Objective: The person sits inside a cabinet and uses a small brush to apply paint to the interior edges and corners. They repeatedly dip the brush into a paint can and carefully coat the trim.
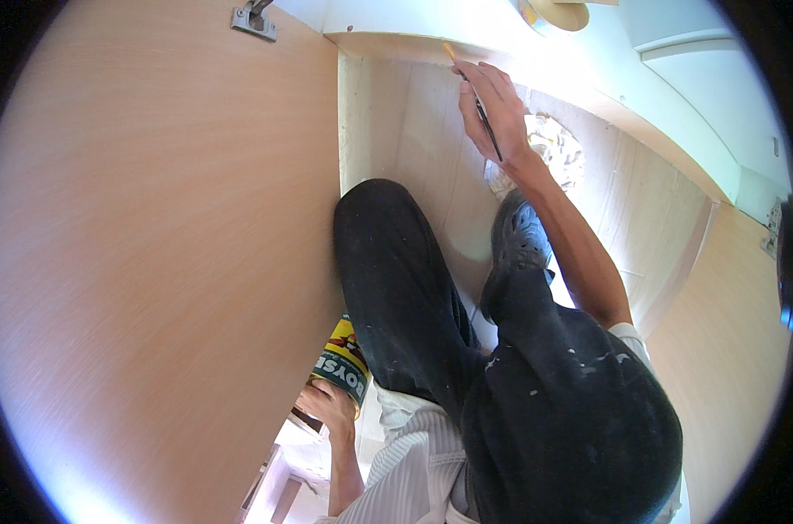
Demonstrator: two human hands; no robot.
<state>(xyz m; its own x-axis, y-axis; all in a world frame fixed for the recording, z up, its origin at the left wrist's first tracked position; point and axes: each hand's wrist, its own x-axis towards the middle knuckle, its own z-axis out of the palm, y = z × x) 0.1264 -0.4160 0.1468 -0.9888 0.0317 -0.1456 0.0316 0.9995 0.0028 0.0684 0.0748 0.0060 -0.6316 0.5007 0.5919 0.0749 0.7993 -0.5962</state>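
Observation:
My right hand (pixel 497 109) is closed around the dark handle of a thin paintbrush (pixel 481 113). The pale yellowish tip of the brush meets, or nearly meets, the light wooden edge strip (pixel 396 44) along the front of a white panel. Low on the left, my left hand (pixel 328 404) grips the bottom end of a green and yellow paint can (pixel 344 362), held tilted beside my thigh. The can's opening is out of sight, so its contents cannot be seen.
A large wooden cabinet door (pixel 161 227) fills the left side, with a metal hinge (pixel 255 23) at its top. Another wooden door (pixel 728 323) stands at right. A round yellowish container (pixel 554 16) sits at the top. My bent legs and dark shoe (pixel 520 234) take up the middle.

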